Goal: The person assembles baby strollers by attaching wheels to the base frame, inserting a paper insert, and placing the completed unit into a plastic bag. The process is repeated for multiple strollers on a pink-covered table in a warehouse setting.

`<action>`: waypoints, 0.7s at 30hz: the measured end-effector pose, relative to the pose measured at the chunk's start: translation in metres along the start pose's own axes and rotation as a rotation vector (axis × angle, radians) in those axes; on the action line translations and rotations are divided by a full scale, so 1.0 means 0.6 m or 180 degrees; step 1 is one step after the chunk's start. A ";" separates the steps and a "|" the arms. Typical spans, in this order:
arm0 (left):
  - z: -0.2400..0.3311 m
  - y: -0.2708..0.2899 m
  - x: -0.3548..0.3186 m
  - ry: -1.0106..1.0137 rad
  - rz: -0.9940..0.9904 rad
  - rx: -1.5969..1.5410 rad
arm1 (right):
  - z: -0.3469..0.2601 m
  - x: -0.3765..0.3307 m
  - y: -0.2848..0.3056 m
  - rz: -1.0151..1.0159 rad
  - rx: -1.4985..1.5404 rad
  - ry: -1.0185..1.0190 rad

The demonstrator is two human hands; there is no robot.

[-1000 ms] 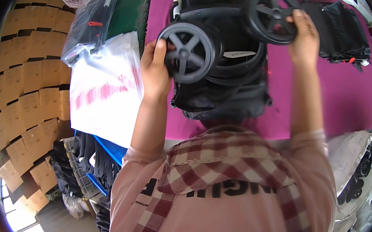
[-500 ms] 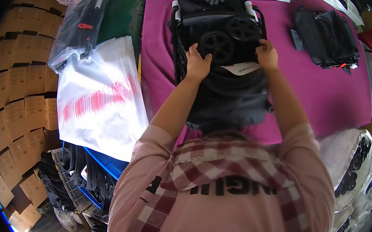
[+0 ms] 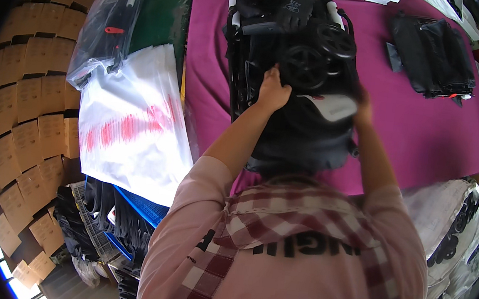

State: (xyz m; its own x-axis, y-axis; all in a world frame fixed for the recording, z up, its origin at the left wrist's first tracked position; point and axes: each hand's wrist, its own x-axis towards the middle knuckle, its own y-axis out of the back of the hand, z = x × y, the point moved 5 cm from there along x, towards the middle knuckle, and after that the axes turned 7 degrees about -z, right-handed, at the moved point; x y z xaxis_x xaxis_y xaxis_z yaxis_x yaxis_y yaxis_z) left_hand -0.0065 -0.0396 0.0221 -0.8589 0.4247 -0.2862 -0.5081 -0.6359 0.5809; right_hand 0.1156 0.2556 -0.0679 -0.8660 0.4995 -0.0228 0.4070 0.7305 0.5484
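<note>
A folded black stroller (image 3: 305, 142) lies on the table, its spoked wheels (image 3: 304, 67) turned up and a white card (image 3: 334, 107) tucked in below them. Beside the lower wheel, my left hand (image 3: 274, 89) grips the stroller's black fabric, fingers drawn together and thumb apart. My right hand (image 3: 364, 109) is at the stroller's right edge by the card; motion smears its fingers. Across from me, another person's black-gloved hand (image 3: 295, 11) rests on the stroller's top end, near its dark bar.
Purple cloth (image 3: 418, 134) covers the table. A folded black bundle (image 3: 433, 56) lies at the right. On the left are a white plastic bag (image 3: 136, 120), a bagged stroller frame (image 3: 109, 22) and stacked cardboard boxes (image 3: 26, 101). Wrapped goods (image 3: 445, 214) stand at the lower right.
The other person's gloved hand has come further over the stroller. My left hand's fingers have drawn together; my right hand has moved down along the right edge.
</note>
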 end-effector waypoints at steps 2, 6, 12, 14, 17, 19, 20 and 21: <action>0.014 -0.024 0.015 0.0031 -0.0241 0.0110 | 0.017 -0.001 0.005 0.0041 0.0017 0.0007; -0.051 -0.088 0.049 0.0247 0.0360 0.0407 | -0.050 -0.022 0.007 0.0195 -0.0477 -0.0141; -0.058 -0.086 0.036 0.0154 0.0451 0.0019 | -0.025 -0.022 0.002 0.0242 -0.0572 -0.0008; -0.046 -0.068 0.023 0.0278 0.0370 -0.0100 | -0.036 -0.022 0.002 0.0243 -0.0542 0.0020; -0.040 -0.059 0.008 0.0416 0.0340 -0.0043 | -0.033 -0.018 -0.001 0.0182 -0.0350 -0.0163; -0.042 -0.055 0.004 0.0464 0.0368 -0.0017 | -0.021 -0.010 -0.003 0.0129 -0.0185 -0.0353; -0.041 -0.053 0.002 0.0457 0.0321 0.0027 | -0.018 -0.008 -0.002 0.0200 -0.0303 -0.0250; -0.042 -0.049 0.000 0.0454 0.0282 0.0075 | -0.019 -0.008 -0.005 0.0265 -0.0414 -0.0144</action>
State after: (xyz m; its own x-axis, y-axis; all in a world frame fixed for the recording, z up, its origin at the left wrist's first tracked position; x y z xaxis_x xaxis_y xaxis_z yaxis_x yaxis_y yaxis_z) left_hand 0.0068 -0.0368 -0.0142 -0.9015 0.2710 -0.3374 -0.4298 -0.6507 0.6260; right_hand 0.1151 0.2455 -0.0601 -0.8156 0.5785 -0.0088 0.4333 0.6208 0.6534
